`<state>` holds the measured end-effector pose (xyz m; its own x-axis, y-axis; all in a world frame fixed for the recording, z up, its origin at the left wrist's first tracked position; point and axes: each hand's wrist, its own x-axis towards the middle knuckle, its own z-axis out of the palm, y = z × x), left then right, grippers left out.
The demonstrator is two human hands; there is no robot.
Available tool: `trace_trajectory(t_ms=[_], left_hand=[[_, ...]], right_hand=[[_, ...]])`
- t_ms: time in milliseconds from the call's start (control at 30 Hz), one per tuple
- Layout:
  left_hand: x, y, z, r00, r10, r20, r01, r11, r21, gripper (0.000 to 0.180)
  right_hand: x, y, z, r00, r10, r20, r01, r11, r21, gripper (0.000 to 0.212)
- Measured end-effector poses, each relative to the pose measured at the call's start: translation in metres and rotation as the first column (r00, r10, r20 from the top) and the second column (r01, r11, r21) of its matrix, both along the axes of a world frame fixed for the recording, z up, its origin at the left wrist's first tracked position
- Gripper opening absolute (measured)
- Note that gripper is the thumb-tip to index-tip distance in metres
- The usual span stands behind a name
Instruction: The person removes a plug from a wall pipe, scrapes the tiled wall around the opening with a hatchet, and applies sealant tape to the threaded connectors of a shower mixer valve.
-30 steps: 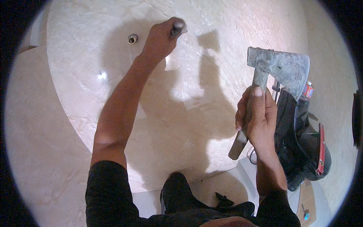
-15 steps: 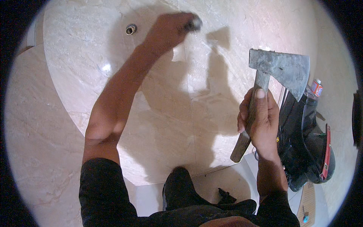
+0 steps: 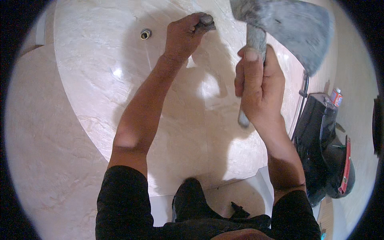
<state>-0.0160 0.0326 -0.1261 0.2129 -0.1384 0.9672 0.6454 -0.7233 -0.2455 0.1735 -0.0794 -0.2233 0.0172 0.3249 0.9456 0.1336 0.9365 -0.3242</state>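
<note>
Marble (image 3: 100, 92) lies bare left of the chisel (image 3: 206, 21), which is gripped in the closed left hand (image 3: 185, 34). Right of it, a hatchet (image 3: 286, 28) is clenched by the right hand (image 3: 258, 86), its blurred head cut off above.

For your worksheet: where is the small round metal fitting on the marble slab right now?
In the head view, the round metal fitting sits upper left on the marble slab, just left of the left hand.

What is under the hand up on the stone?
The left hand grips a dark tool against the pale stone slab. Only its top end pokes out; the fingers cover the rest.
</note>
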Motion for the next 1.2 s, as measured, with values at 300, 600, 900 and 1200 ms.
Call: trace_trajectory(t_ms=[300, 600, 900, 1200], left_hand=[[-0.002, 0.000, 0.004, 0.998, 0.047, -0.041, -0.047, 0.999, 0.009, 0.018], [-0.017, -0.009, 0.019, 0.987, -0.136, 0.091, 0.155, 0.954, -0.256, 0.020], [-0.029, -0.014, 0.045, 0.966, -0.010, -0.258, -0.025, 0.991, -0.133, 0.022], [-0.032, -0.027, 0.055, 0.913, -0.140, -0.384, 0.014, 0.949, -0.314, 0.021]], right_hand=[[-0.016, 0.012, 0.029, 0.912, -0.407, 0.049, 0.389, 0.898, 0.206, 0.030], [0.008, 0.003, 0.017, 0.941, -0.329, 0.083, 0.327, 0.944, 0.037, 0.037], [0.013, -0.017, 0.017, 0.974, -0.226, 0.026, 0.223, 0.971, 0.091, 0.041], [-0.018, 0.012, 0.040, 0.975, -0.192, -0.115, 0.221, 0.904, 0.366, 0.039]])
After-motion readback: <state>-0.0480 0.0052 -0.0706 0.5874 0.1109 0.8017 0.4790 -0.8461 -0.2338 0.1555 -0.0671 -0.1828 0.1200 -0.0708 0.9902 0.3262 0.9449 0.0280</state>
